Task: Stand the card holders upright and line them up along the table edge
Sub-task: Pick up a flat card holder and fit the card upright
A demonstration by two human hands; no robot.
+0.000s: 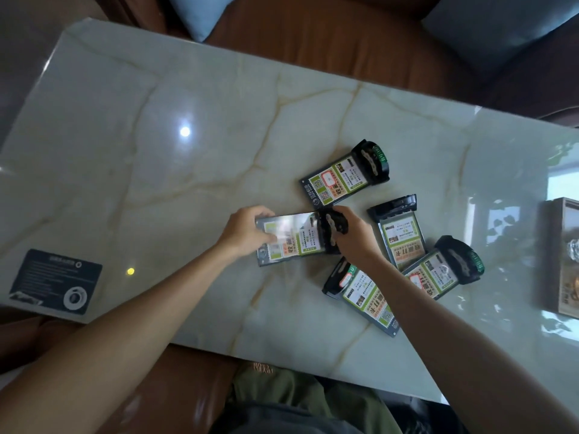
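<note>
Several card holders with black bases and green-and-white printed cards lie flat on the pale marble table (pixel 188 151). I hold one card holder (pixel 294 238) with both hands near the table's middle. My left hand (pixel 247 234) grips its card end, and my right hand (pixel 354 236) grips its black base. Another card holder (pixel 341 178) lies just beyond it. A third card holder (pixel 399 233) lies to the right of my right hand. Two more card holders (pixel 441 272) (pixel 366 300) lie nearer the front edge, partly behind my right forearm.
A dark printed card (pixel 56 281) lies flat at the table's front left corner. A wooden-framed box (pixel 560 258) stands at the right edge. A brown leather sofa (pixel 329 36) with blue cushions runs behind the table. My lap is below the front edge.
</note>
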